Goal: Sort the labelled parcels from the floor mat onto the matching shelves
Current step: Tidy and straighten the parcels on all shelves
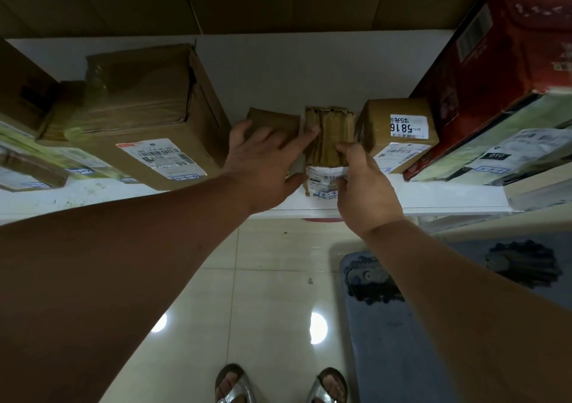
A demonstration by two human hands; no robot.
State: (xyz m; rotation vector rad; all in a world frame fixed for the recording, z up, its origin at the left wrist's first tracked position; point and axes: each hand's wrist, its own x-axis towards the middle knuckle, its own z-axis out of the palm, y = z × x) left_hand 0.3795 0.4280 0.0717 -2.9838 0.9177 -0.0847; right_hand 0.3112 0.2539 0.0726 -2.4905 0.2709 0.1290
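Observation:
A small brown taped parcel [328, 136] with a white label stands on the white shelf [278, 71], between two other brown parcels. My right hand [365, 186] grips its near right corner at the label, fingers curled round the edge. My left hand [266, 161] lies spread with straight fingers over a flat brown parcel [275, 119] to the left, its fingertips touching the small parcel's left side. To the right stands a brown box with a printed number label [399, 130].
A large brown carton [148, 114] stands on the shelf's left part, more boxes beyond it. A red box [495, 71] and a green-white pack [501, 142] fill the right end. Below lie cream floor tiles [272, 303], a blue-grey floor mat [402, 340] and my sandalled feet.

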